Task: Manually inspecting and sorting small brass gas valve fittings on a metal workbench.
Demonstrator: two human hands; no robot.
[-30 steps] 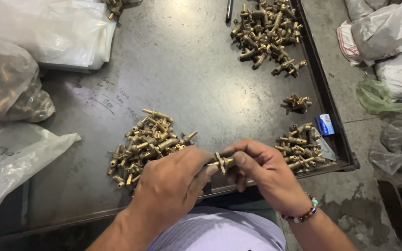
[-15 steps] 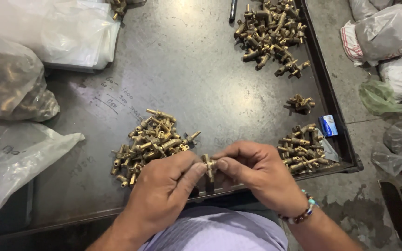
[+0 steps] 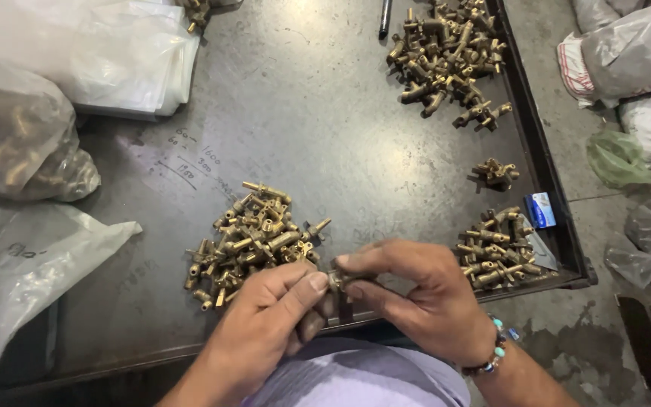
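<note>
**Both hands pinch one brass fitting at the worktop's near edge**

The left hand (image 3: 265,324) and right hand (image 3: 416,301) meet over the near rim of the dark metal worktop (image 3: 325,136). Fingers of both are pressed onto a small brass fitting (image 3: 338,280), held between the thumbs and forefingers. Just beyond the left hand lies a heap of brass fittings (image 3: 254,241). A smaller heap (image 3: 495,252) sits right of the right hand, beside a little blue box (image 3: 542,209). Clear plastic bags (image 3: 32,143) lie at left.
</note>
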